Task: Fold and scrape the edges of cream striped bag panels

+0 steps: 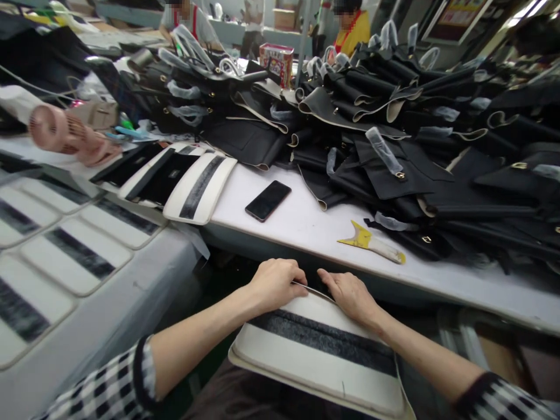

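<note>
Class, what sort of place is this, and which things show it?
Probably a bag-making workshop: black cut pieces heaped on a long worktable, striped white panels laid in rows, and co-workers at benches behind.

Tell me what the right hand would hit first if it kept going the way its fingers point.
Probably the left hand: the right hand points left along the top edge of the cream striped panel, toward the left hand's curled fingers, only a narrow gap away.

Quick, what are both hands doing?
Left hand: curled over the top edge of the cream dark-striped fabric panel.
Right hand: flat on the same edge; grip cannot be told.
</note>
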`<state>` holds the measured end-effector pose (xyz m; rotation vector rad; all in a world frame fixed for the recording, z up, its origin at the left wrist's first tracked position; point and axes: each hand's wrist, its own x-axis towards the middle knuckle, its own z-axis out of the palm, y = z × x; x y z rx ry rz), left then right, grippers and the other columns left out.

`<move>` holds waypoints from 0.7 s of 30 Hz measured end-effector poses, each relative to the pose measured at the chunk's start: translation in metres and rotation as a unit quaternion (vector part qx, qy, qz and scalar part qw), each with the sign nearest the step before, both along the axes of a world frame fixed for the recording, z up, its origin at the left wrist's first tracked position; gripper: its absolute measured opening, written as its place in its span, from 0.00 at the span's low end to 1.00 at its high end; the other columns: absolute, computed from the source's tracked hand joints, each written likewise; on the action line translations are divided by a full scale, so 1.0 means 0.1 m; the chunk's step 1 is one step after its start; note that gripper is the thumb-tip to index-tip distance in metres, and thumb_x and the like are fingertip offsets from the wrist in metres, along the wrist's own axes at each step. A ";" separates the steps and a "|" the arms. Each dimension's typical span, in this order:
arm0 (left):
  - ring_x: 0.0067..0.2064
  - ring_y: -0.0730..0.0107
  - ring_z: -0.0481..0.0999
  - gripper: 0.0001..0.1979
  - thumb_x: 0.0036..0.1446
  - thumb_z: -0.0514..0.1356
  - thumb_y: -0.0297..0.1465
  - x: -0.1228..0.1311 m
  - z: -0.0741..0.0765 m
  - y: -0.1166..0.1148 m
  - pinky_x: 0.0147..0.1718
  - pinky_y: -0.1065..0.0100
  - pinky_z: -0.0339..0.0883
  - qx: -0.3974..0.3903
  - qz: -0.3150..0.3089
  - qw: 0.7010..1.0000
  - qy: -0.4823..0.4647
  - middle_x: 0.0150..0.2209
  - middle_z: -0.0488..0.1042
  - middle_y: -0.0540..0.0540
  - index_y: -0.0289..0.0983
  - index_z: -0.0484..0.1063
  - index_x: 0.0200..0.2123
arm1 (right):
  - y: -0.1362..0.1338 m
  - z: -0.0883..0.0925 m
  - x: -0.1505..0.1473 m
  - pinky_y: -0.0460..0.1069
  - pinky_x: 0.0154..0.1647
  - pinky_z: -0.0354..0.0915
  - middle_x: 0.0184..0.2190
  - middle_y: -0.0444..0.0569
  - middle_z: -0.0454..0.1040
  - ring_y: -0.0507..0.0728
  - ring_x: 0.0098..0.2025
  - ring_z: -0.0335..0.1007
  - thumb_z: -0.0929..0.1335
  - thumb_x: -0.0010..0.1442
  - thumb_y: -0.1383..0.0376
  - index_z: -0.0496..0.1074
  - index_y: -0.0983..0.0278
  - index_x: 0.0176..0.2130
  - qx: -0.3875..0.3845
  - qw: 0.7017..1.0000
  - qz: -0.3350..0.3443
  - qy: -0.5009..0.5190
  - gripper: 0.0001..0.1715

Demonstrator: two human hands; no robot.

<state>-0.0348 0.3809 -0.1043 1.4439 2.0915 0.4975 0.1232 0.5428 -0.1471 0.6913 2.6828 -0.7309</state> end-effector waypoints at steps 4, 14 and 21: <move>0.43 0.65 0.77 0.09 0.51 0.65 0.37 -0.17 -0.04 -0.05 0.38 0.69 0.64 -0.034 0.008 0.994 -0.099 0.39 0.80 0.55 0.50 0.81 0.38 | -0.01 -0.03 -0.06 0.51 0.34 0.56 0.30 0.51 0.78 0.62 0.36 0.74 0.45 0.68 0.41 0.75 0.61 0.31 -0.006 1.000 0.003 -0.014 0.44; 0.43 0.66 0.77 0.07 0.52 0.65 0.37 -0.21 -0.17 -0.13 0.37 0.70 0.62 0.001 0.036 0.993 -0.108 0.38 0.79 0.56 0.50 0.81 0.36 | -0.03 -0.08 -0.12 0.53 0.39 0.62 0.34 0.55 0.80 0.65 0.42 0.75 0.44 0.66 0.40 0.78 0.62 0.35 -0.005 0.999 0.018 -0.032 0.48; 0.41 0.70 0.77 0.08 0.58 0.63 0.39 -0.24 -0.29 -0.26 0.35 0.69 0.61 0.085 -0.020 0.995 -0.049 0.41 0.78 0.56 0.49 0.80 0.40 | -0.13 -0.06 -0.21 0.53 0.37 0.60 0.36 0.52 0.80 0.65 0.42 0.76 0.43 0.68 0.42 0.75 0.60 0.32 0.024 0.997 0.067 -0.038 0.45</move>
